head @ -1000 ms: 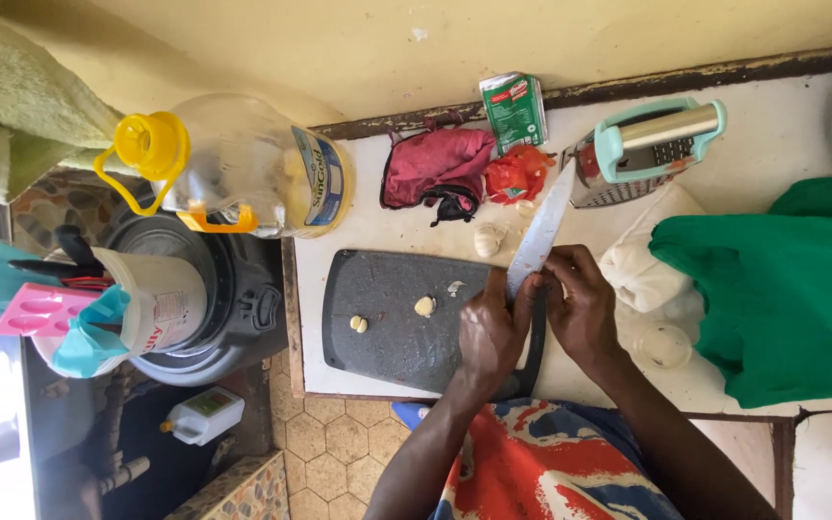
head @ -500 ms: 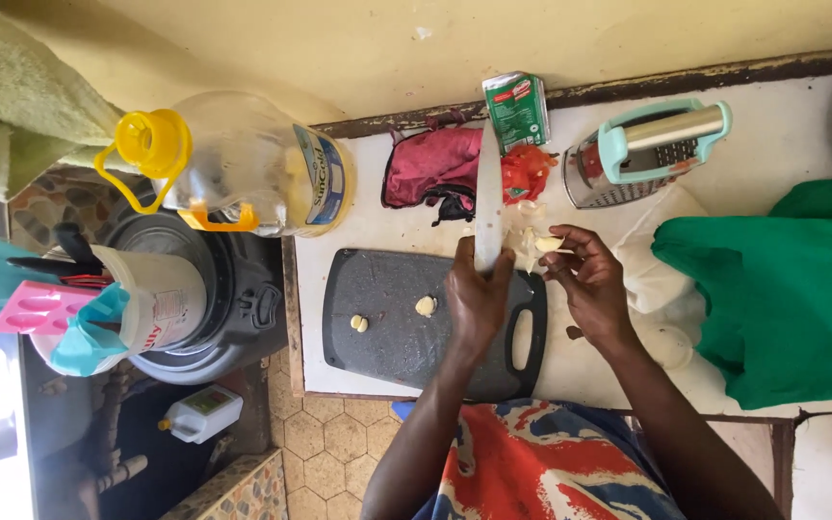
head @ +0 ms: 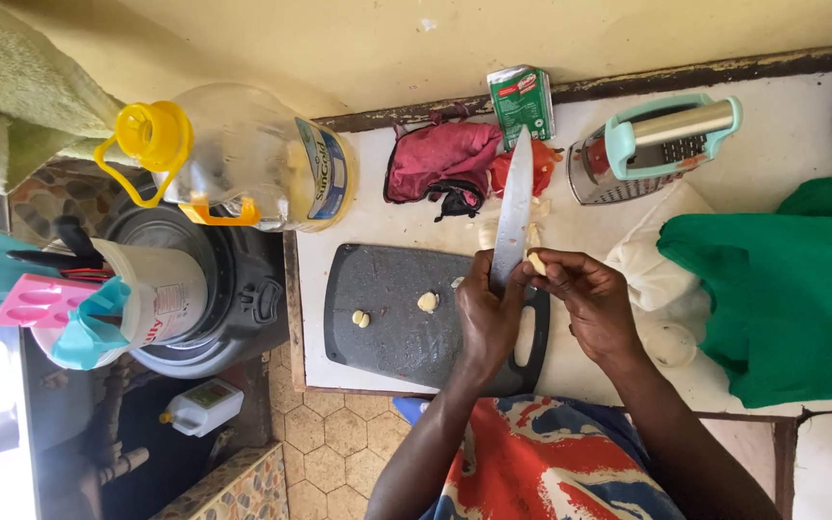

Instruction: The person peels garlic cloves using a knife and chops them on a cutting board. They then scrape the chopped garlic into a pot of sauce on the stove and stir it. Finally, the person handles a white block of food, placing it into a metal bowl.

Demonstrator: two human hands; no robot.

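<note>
Head view, left to right. A large clear oil bottle [head: 243, 169] with a yellow cap lies on its side over a dark round cooker [head: 214, 308]; a white tub [head: 151, 294] with teal and pink utensils stands beside it. None of these is touched.

On the white surface [head: 801, 125] a dark grey cutting board [head: 392, 318] carries two pale peeled cloves [head: 427, 301] — well apart from one another and clear of your hands.

Your left hand [head: 486, 323] rests at the board's right end, fingers wrapped shut round the handle of a long kitchen knife [head: 513, 217]; the blade points away from you, towards the red cloth [head: 440, 159] and the small green packet [head: 521, 101]. Judged stiff, sharp and moderately light: hold it by the handle only, as you do.

Your right hand [head: 589, 303] sits just beside the blade, fingers pinched narrow on a small pale garlic clove [head: 536, 262], which is touching or nearly touching the steel — I cannot tell which. Judged very light, firm but slick once skinned, and easily dropped; grip it at its ends with the fingertips, away from the edge.

Further right: a box grater [head: 652, 144] with a teal handle on its side, a white cloth [head: 652, 260] and a green cloth [head: 782, 289].
</note>
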